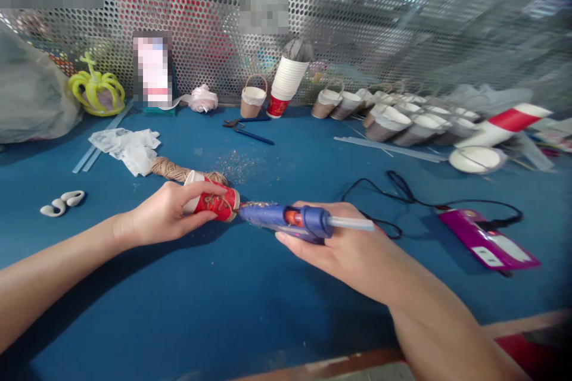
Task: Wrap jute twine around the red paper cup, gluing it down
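A red paper cup with a gold pattern [218, 203] lies on its side in my left hand [172, 208], its base facing right and its white mouth to the left. My right hand [344, 244] is closed around a blue hot glue gun [268, 214]. A clear glue stick [353, 223] juts from the gun's rear. The nozzle meets or nearly meets the cup's base edge; I cannot tell if they touch. Just behind the cup is a skein of brown twine [172, 169].
Pliers [250, 131] lie beyond the cup. At the back stand a stack of paper cups [288, 80] and several twine-wrapped baskets [388, 122]. A black cord [402, 187] and a purple pouch [487, 241] lie right; white cloth [129, 146] and glue sticks [93, 152] lie left.
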Tool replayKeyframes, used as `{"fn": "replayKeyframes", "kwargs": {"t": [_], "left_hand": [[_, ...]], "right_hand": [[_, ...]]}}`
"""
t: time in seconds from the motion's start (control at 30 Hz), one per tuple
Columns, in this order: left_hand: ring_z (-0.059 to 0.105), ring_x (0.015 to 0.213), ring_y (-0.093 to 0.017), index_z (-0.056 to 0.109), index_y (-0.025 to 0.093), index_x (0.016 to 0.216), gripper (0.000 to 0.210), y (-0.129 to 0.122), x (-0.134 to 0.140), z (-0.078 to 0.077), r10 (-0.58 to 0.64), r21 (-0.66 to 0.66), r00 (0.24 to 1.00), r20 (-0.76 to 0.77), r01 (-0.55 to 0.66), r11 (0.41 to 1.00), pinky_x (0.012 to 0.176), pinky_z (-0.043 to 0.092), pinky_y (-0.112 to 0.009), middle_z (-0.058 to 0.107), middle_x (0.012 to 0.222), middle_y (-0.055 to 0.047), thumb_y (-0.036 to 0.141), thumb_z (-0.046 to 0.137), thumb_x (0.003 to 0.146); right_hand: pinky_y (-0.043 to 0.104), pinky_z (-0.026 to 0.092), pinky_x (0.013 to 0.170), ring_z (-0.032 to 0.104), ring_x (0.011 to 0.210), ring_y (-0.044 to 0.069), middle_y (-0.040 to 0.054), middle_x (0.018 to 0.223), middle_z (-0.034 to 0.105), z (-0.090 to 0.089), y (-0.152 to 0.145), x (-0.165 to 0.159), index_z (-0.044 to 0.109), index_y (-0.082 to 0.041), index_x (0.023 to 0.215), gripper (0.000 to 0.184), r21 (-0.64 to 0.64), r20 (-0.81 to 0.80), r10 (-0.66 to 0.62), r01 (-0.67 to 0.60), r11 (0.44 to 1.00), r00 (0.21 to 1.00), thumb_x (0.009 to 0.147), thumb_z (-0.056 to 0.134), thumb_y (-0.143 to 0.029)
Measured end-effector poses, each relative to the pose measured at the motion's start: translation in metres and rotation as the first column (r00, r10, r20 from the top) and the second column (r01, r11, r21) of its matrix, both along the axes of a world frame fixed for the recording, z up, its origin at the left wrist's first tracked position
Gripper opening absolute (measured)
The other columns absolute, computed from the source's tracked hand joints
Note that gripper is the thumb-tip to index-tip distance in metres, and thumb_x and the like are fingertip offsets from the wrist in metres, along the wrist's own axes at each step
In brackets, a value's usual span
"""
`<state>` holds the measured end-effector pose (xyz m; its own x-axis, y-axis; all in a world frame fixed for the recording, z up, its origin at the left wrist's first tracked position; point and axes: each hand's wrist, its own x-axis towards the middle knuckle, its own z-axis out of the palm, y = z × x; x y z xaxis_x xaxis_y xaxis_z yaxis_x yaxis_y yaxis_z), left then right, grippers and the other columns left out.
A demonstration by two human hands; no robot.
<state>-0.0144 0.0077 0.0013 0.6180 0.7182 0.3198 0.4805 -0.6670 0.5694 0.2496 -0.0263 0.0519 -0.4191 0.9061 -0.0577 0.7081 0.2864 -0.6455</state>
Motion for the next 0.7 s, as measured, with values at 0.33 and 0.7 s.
{"fn": "replayKeyframes", "kwargs": {"t": [0.33,0.7], "left_hand": [[0.041,0.043,-0.006,0.053,0.015,0.116,0.031,0.001,0.001,0.001,0.000,-0.004,1.000,-0.004,0.000,1.000,0.046,0.037,-0.014,0.056,0.056,0.006,0.024,0.053,0.086],[0.050,0.047,-0.007,0.052,0.017,0.117,0.032,-0.001,0.000,-0.001,-0.046,0.031,0.999,-0.003,0.046,0.998,0.049,0.039,-0.015,0.065,0.069,0.002,0.021,0.053,0.085]], "right_hand": [[0.020,0.034,0.041,0.035,0.045,0.008,-0.0062,0.053,0.047,0.000,0.001,-0.001,0.049,-0.021,0.065,0.018,0.052,0.044,0.015,-0.017,0.999,0.999,0.079,0.057,-0.030],[0.027,0.035,0.049,0.043,0.048,0.013,0.0003,0.052,0.049,-0.003,0.016,0.002,0.056,-0.020,0.061,0.022,0.415,0.248,0.169,-0.262,0.872,0.954,0.081,0.046,-0.023]]}}
